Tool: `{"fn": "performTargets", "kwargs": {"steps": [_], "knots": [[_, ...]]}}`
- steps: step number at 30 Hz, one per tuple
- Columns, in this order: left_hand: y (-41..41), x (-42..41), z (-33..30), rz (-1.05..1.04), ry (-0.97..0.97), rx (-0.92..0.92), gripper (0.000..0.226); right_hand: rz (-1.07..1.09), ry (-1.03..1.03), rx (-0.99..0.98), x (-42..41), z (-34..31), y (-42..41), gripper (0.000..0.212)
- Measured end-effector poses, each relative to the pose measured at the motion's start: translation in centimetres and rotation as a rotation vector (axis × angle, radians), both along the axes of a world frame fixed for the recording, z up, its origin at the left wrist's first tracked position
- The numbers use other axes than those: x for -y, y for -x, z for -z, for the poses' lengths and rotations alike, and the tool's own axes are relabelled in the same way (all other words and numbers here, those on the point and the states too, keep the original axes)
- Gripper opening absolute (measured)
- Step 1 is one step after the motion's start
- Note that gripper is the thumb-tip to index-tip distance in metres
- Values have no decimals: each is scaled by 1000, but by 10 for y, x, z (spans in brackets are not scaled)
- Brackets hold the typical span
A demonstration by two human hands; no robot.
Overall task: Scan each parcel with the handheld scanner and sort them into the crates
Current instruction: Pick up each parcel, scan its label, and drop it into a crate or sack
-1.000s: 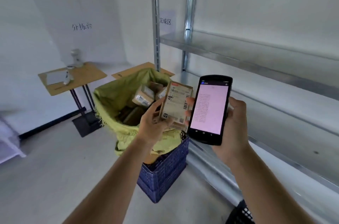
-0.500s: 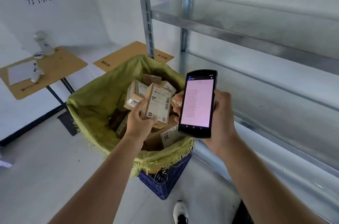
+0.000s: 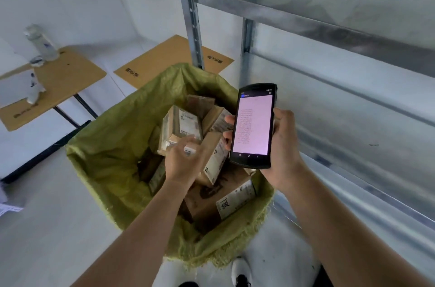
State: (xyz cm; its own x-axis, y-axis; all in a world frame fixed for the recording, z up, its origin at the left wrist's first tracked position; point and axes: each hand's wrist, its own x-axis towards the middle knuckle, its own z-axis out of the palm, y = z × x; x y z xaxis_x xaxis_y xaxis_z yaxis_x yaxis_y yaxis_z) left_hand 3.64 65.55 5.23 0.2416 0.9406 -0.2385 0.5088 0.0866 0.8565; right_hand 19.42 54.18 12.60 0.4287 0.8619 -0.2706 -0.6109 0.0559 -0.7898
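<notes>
A yellow-green woven sack (image 3: 106, 145) stands open below me, holding several brown cardboard parcels. My left hand (image 3: 184, 160) reaches into it, fingers blurred and loosely spread, beside a small labelled parcel (image 3: 215, 159) that leans tilted on the pile. No finger visibly wraps that parcel. Another labelled parcel (image 3: 181, 125) lies behind it, and a larger box (image 3: 219, 202) sits at the near side. My right hand (image 3: 286, 145) grips the black handheld scanner (image 3: 253, 125) upright over the sack's right edge, its screen lit pink with lines of text.
Metal shelving (image 3: 329, 27) runs along the right, its upright post (image 3: 189, 11) just behind the sack. A small wooden table (image 3: 70, 72) with a plastic bottle (image 3: 42, 44) stands at the left, a second board (image 3: 174, 58) beyond. My shoe (image 3: 240, 270) is below.
My left hand has lowered the small parcel from in front of the scanner down into the sack, where it now leans on the pile. My view has tilted down.
</notes>
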Motion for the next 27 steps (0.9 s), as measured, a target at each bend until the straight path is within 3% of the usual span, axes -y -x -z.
{"fn": "performTargets", "kwargs": {"steps": [3,10,13,18,27], "knots": [[-5,-20,-24,43,-10,147,48,42,3,32,-9,-4,5,58],[-16,-29,-77,266,208,495,42,276,1,65,4,-18,51,59],[-12,-14,-84,403,271,500,44,400,16,84,31,-27,81,49],[3,40,-90,564,353,499,37,614,102,136,102,-29,140,64],[11,245,-80,1017,379,378,41,996,213,54,294,-12,221,61]]}}
